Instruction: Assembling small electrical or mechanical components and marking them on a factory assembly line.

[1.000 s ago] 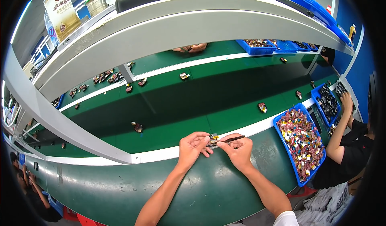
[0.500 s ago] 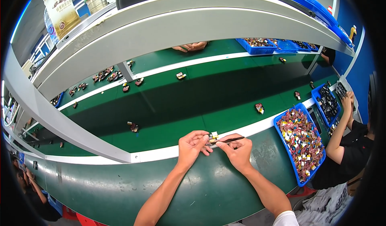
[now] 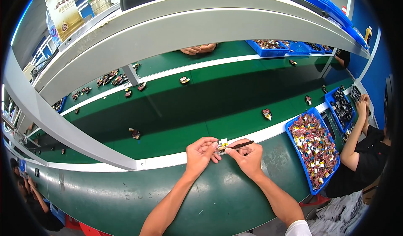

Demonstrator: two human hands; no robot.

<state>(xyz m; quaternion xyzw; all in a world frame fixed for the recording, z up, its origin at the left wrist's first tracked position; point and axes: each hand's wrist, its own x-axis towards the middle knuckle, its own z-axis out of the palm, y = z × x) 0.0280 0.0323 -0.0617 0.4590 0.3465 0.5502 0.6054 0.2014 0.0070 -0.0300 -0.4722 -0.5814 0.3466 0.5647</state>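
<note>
My left hand (image 3: 198,156) pinches a small electronic part (image 3: 224,142) with a white and yellow piece on it, just above the near edge of the bench. Between the thumb and fingers of my right hand (image 3: 249,159) is a slim dark pen-like tool (image 3: 242,145). Its lower end meets the part, and the upper end points to the right. Fingers hide most of the part, so its full shape cannot be made out.
Beyond a white rail, a green conveyor belt (image 3: 189,114) carries scattered small parts (image 3: 267,114). A blue tray (image 3: 299,162) heaped with parts stands right. A grey shelf (image 3: 189,24) spans overhead. At far right a co-worker's hands (image 3: 362,105) work beside a second tray.
The parts on the belt have shifted slightly to the left. My hands stay in nearly the same place; the dark tool is tilted a little more upward.
</note>
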